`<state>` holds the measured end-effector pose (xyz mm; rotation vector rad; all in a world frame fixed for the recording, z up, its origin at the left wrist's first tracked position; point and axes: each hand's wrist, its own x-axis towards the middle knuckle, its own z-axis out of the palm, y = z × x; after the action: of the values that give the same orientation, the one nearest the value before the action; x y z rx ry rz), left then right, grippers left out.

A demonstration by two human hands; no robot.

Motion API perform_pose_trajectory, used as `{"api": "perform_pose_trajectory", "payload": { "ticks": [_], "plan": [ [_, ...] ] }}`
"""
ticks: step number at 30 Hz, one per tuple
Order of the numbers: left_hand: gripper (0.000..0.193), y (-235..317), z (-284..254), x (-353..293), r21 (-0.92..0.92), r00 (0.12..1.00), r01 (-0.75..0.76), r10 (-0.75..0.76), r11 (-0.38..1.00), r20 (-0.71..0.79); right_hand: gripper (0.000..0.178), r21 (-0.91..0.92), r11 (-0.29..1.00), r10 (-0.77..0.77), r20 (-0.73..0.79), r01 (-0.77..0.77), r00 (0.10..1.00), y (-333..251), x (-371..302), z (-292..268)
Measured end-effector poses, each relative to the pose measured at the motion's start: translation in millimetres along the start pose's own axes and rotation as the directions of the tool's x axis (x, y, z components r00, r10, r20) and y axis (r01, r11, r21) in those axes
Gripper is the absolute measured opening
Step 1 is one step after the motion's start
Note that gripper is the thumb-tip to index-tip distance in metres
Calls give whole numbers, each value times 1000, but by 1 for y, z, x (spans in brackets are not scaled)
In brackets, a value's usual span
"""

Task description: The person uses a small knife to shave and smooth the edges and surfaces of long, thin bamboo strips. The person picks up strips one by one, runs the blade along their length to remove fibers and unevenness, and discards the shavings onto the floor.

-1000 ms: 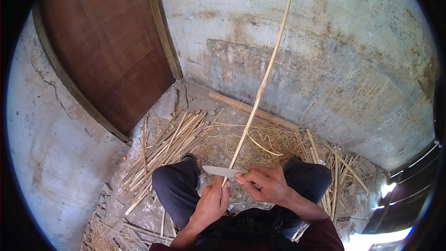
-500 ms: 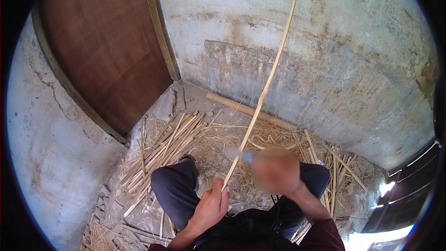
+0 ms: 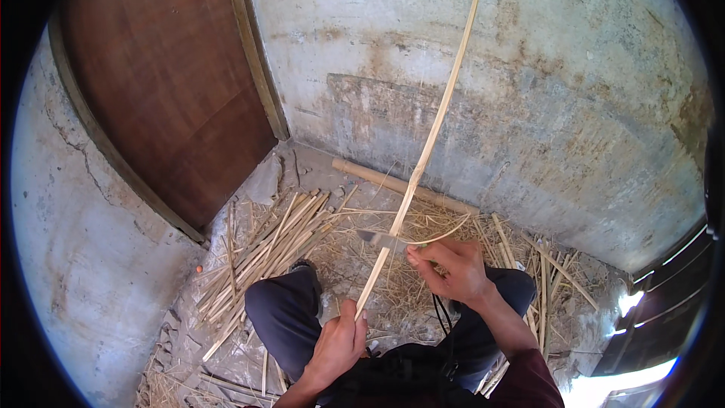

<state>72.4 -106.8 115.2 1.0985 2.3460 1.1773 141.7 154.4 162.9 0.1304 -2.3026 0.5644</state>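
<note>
My left hand (image 3: 336,341) is closed round the near end of a long, pale bamboo strip (image 3: 434,132). The strip slants up and away to the right, its far tip in front of the wall. My right hand (image 3: 455,270) pinches a small knife whose grey blade (image 3: 371,237) lies across the strip, a short way beyond my left hand. The knife's handle is mostly hidden by my fingers. A thin curved pale sliver (image 3: 453,231) arcs to the right just beyond my right hand; I cannot tell whether it is attached to the strip.
Cut bamboo strips (image 3: 276,238) lie heaped at the left, and more strips (image 3: 545,291) lie at the right. Shavings (image 3: 355,264) litter the floor between my bent knees. A bamboo pole (image 3: 377,177) rests along the wall's foot (image 3: 521,113). A brown door (image 3: 166,83) stands at far left.
The strip's far tip, cut off by the upper edge before, now shows lower in view. My right hand and the blade, smeared before, are now sharp. My left hand keeps its hold.
</note>
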Motion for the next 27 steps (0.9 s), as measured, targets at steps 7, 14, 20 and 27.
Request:
{"api": "perform_pose_trajectory", "payload": {
  "ticks": [7,14,20,27],
  "plan": [
    [18,-3,5,-10,51,1000,-13,13,999,-2,21,5,1000,-15,-18,15,1000,15,15,-9],
    [20,-12,4,-15,88,1000,6,-8,996,26,9,-238,971,-37,-70,19,997,47,20,-22],
    [20,-22,5,-27,19,997,37,-38,999,70,10,366,891,413,-400,-270,818,115,27,-59],
    [24,-22,-1,-2,-71,999,44,-42,997,25,12,362,806,526,-72,-469,848,104,-10,-11]
  ]
}}
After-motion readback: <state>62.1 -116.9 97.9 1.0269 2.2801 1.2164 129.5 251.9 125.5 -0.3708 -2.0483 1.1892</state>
